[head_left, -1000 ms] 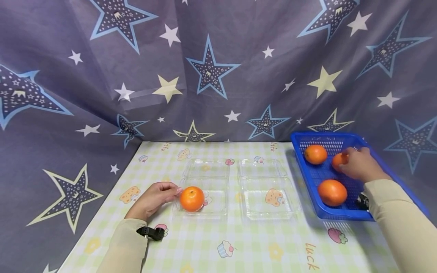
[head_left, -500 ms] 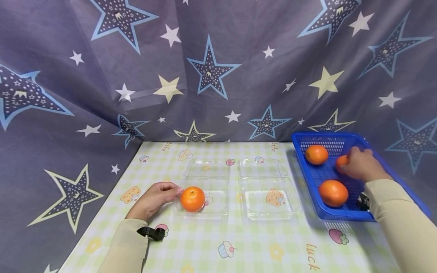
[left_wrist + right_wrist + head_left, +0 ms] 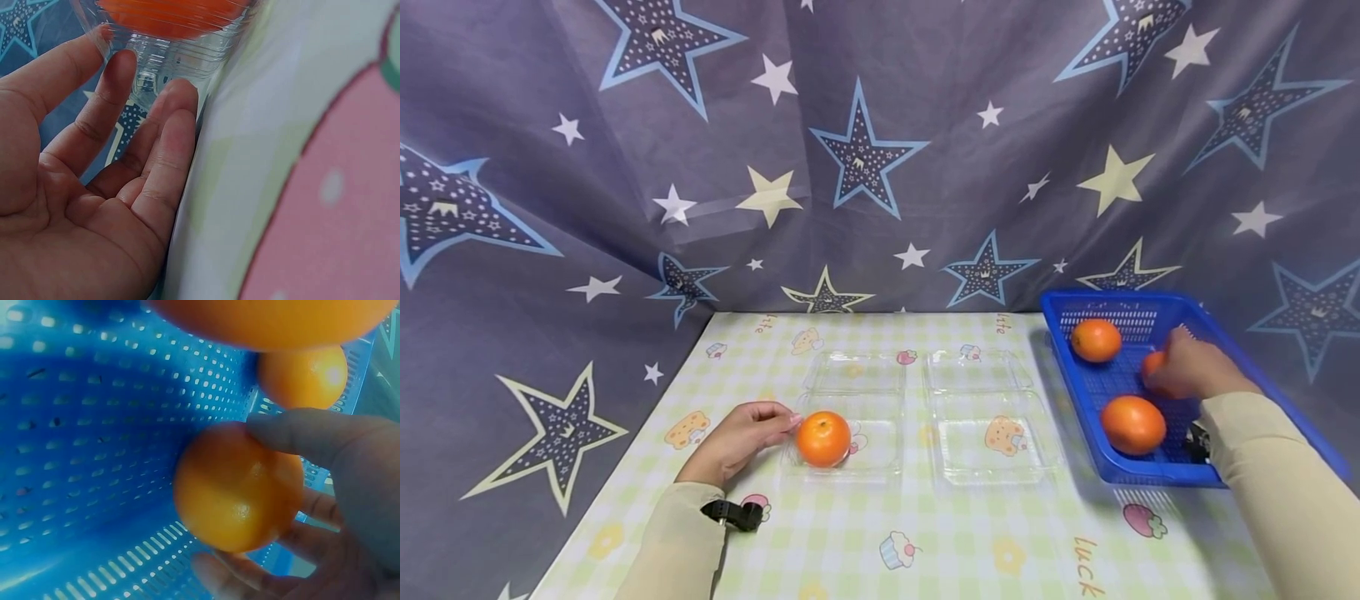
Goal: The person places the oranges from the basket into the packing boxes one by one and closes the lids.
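Observation:
My right hand (image 3: pixel 1187 371) is inside the blue basket (image 3: pixel 1150 471) and grips a small orange (image 3: pixel 240 487), thumb over its top and fingers curled beneath. Two more oranges lie in the basket, one at the back (image 3: pixel 1096 340) and a larger one at the front (image 3: pixel 1132 424). My left hand (image 3: pixel 741 433) rests on the table with its fingertips (image 3: pixel 122 65) against the left wall of a clear plastic box (image 3: pixel 880 467). That box holds one orange (image 3: pixel 823 438). A second clear box (image 3: pixel 1037 467) stands to its right with nothing in it.
Both boxes have their lids (image 3: pixel 853 371) folded open toward the back. The table has a pale checked cloth (image 3: pixel 940 542) with cartoon prints. A star-patterned drape (image 3: pixel 880 150) closes off the back and both sides. The basket stands at the table's right edge.
My right hand has shifted a little to the right inside the basket and closed further round the small orange, which shows less. The left hand has stayed put.

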The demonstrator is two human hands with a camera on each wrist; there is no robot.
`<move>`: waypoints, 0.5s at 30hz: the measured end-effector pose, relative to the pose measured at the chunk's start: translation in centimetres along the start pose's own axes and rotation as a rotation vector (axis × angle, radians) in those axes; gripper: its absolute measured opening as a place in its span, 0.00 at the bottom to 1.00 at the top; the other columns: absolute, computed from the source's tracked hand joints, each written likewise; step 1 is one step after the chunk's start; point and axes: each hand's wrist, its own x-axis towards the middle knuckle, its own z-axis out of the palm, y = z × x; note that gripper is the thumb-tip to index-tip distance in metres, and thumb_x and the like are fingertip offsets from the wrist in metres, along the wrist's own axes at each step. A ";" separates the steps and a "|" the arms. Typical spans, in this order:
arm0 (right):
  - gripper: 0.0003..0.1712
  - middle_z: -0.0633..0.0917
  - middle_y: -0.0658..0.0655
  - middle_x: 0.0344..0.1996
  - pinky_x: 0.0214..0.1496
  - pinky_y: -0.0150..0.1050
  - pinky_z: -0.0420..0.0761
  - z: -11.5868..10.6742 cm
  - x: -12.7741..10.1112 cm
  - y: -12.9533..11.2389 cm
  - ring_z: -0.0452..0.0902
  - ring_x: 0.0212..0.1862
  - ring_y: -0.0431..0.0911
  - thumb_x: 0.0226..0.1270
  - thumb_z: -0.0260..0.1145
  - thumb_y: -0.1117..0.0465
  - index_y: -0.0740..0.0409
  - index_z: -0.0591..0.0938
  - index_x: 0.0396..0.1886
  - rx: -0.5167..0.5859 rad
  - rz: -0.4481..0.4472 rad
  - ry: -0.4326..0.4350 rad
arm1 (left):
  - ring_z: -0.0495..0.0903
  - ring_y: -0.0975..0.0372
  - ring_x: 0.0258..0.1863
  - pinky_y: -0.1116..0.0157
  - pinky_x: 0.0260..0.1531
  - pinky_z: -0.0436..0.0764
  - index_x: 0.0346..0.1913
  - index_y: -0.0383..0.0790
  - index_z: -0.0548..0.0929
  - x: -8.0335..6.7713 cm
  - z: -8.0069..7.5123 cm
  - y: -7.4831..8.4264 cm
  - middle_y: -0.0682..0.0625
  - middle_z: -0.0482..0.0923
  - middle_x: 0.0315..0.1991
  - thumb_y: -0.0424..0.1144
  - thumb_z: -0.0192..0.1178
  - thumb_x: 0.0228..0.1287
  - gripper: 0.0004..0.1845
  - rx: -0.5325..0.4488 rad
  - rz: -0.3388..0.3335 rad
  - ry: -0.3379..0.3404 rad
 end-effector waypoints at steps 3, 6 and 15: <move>0.52 0.77 0.80 0.49 0.54 0.70 0.76 0.0 0.1 -0.1 0.76 0.43 0.68 0.62 0.72 0.47 0.83 0.59 0.66 0.021 -0.001 -0.015 | 0.83 0.58 0.46 0.66 0.50 0.85 0.47 0.33 0.86 0.0 0.0 0.1 0.47 0.85 0.48 0.43 0.71 0.67 0.15 0.012 0.010 -0.004; 0.46 0.79 0.75 0.44 0.47 0.63 0.79 0.0 0.1 -0.2 0.76 0.40 0.65 0.60 0.74 0.49 0.79 0.65 0.62 0.021 -0.011 -0.023 | 0.83 0.58 0.46 0.66 0.50 0.85 0.46 0.35 0.87 0.0 0.0 0.1 0.47 0.85 0.48 0.44 0.72 0.67 0.15 0.019 0.011 -0.001; 0.47 0.81 0.75 0.49 0.46 0.64 0.79 0.1 0.1 0.3 0.77 0.44 0.66 0.58 0.76 0.46 0.74 0.69 0.66 0.008 -0.018 -0.062 | 0.83 0.60 0.45 0.67 0.49 0.85 0.46 0.34 0.86 -0.1 0.2 0.2 0.48 0.85 0.47 0.43 0.72 0.67 0.15 0.012 -0.008 0.012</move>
